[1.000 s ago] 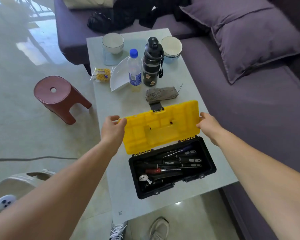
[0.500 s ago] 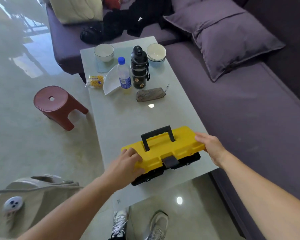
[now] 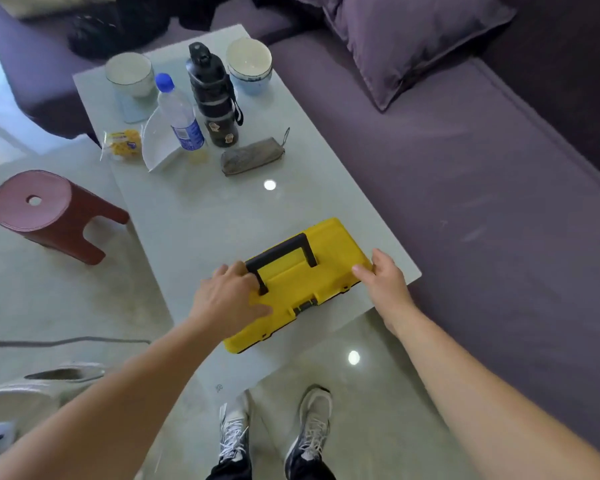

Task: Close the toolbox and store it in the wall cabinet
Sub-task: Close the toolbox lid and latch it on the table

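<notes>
The toolbox sits lid down at the near edge of the tabletop. It is rigid plastic and probably heavy with tools, so its black handle looks the surest hold. The left hand presses the lid's left end, grip released. The right hand pinches the right end, thumb on top.

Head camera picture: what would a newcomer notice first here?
The yellow toolbox stands out, lid down, at the near end of the pale table. The left hand lies on its left end and the right hand holds its right end. After that come the red stool on the floor to the left and the purple sofa along the right.
</notes>
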Available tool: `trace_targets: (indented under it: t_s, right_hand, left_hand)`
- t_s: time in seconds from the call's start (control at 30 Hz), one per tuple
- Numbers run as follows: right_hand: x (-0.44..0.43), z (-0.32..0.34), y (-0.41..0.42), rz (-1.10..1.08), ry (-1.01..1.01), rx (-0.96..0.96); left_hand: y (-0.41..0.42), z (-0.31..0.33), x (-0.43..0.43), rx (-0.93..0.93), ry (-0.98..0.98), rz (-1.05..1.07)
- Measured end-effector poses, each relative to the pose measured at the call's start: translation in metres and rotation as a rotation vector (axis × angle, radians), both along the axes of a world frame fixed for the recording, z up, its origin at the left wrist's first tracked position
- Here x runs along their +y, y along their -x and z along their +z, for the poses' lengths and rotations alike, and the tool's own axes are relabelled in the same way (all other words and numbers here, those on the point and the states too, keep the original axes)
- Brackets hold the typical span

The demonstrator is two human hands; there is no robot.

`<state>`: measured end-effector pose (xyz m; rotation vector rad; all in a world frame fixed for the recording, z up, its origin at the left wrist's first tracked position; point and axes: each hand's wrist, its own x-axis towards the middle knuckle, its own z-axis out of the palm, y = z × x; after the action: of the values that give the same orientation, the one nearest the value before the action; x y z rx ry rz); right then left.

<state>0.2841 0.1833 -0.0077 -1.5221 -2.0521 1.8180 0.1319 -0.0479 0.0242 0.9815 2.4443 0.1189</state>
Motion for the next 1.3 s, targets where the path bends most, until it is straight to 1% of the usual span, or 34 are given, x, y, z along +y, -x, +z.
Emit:
trace_targets:
  t_s: [0.07,0.1,0.17,0.23,0.3,0.4,0.5,0.57,0.67,0.73,0.8,0.93,1.0,1.1,1.2,1.3]
  right_hand:
    - [-0.01,-0.001,-0.005,-0.172,0.136,0.006]
    - [-0.014,-0.001,-0.005,-0.248,0.216,0.011]
    - [-0.02,0.0,0.002,-0.357,0.298,0.02]
    - [-0.022,0.005,0.011,-0.388,0.226,0.002]
    - [-0.02,0.013,0.021,-0.413,0.155,0.005]
    - [-0.016,0.027,0.028,-0.457,0.146,0.135]
    - [-0.02,0.037,0.029,-0.535,0.246,0.27]
    - [-0.031,0.039,0.03,-0.478,0.323,0.259]
    - [-0.063,0.037,0.034,-0.24,0.521,0.166]
    - [-0.08,0.033,0.039,-0.125,0.574,0.146]
    - [-0.086,0.03,0.04,-0.102,0.514,0.125]
    - [-0.088,0.019,0.02,-0.263,0.39,0.053]
    - [-0.093,0.01,0.007,-0.344,0.374,-0.031]
    - [-0.1,-0.005,-0.005,-0.438,0.357,-0.123]
    - [-0.101,-0.019,-0.007,-0.496,0.333,-0.16]
    - [-0.106,-0.03,-0.004,-0.578,0.344,-0.15]
  left_hand:
    - [0.007,0.005,0.005,0.005,-0.105,0.141]
    - [0.009,0.005,0.008,-0.002,-0.123,0.157]
    - [0.011,0.004,0.016,-0.032,-0.058,0.081]
    - [0.008,-0.002,0.025,-0.027,0.027,-0.066]
    - [0.006,-0.008,0.033,-0.016,0.068,-0.161]
    - [0.013,-0.006,0.038,-0.022,0.095,-0.148]
    - [0.029,0.001,0.039,-0.088,0.045,-0.102]
    - [0.04,0.005,0.04,-0.161,0.012,-0.086]
    - [0.05,0.008,0.041,-0.225,0.006,-0.091]
    - [0.052,0.007,0.041,-0.236,-0.004,-0.093]
    - [0.052,0.007,0.04,-0.23,-0.017,-0.09]
    - [0.048,0.001,0.038,-0.212,-0.053,-0.064]
    - [0.042,-0.004,0.039,-0.185,-0.082,-0.03]
    - [0.031,-0.014,0.044,-0.09,-0.117,-0.015]
    - [0.028,-0.023,0.05,-0.057,-0.143,0.006]
    - [0.027,-0.03,0.051,-0.055,-0.199,0.033]
